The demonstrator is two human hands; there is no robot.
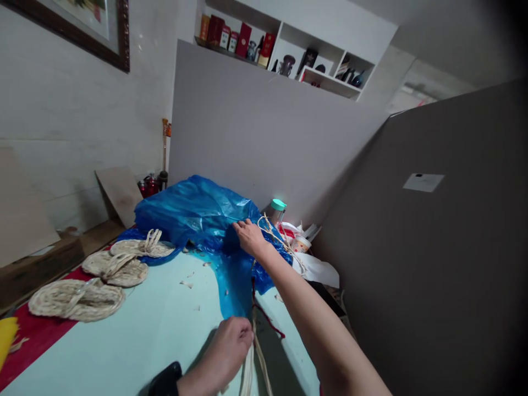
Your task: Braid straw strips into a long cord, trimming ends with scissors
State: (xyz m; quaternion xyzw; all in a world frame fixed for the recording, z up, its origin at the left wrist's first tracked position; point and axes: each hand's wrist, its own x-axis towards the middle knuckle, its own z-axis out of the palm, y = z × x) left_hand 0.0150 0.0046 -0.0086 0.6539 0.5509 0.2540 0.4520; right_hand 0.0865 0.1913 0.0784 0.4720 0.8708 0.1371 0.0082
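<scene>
My left hand [231, 344], with a black band at its wrist, is closed around pale straw strands [259, 352] low in the middle of the view. The strands trail down past the lower edge. My right hand [249, 236] stretches forward to a blue plastic bag [198, 206], its fingers slightly bent and apart at the bag's surface. Whatever lies under that palm is hidden. A thin dark red cord [270, 322] hangs between the hands. Three woven straw sandals [78, 300] lie in a row at the left, the farthest one touching the bag.
A pale green tabletop [165, 330] carries straw scraps, with red cloth [45, 341] along its left side. Grey partitions [264, 132] stand behind and to the right. Behind the bag are a green-lidded bottle [277, 210], a paper cup [301, 245] and loose straw [284, 242].
</scene>
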